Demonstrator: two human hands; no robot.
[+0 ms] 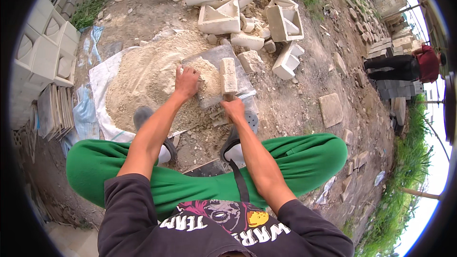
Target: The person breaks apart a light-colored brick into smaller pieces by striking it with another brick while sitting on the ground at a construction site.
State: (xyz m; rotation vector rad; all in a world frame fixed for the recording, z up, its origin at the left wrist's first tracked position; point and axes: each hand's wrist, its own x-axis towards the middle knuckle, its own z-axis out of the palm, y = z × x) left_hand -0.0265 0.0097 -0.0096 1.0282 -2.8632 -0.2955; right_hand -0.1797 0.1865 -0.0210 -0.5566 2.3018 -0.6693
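My right hand (233, 109) is closed round the short handle of a mallet with a long, dust-covered block head (228, 75). The head rests over a grey flat slab (243, 85) strewn with pale crumbs. To its left, my left hand (187, 83) lies palm down on crushed pale material (207, 72) at the slab's edge, its fingers bent and somewhat apart. Their tips are partly hidden, and no held object shows. A large heap of the same crushed material (138, 81) spreads on a white sheet (99, 78) to the left.
Broken pale moulded blocks (219, 16) and chunks pile up beyond the slab. Stacked blocks (47, 38) and thin boards (53, 112) stand at left. A flat stone (330, 110) lies at right. Another person (404, 69) stands far right, by grey blocks. My shoes (232, 138) flank the work area.
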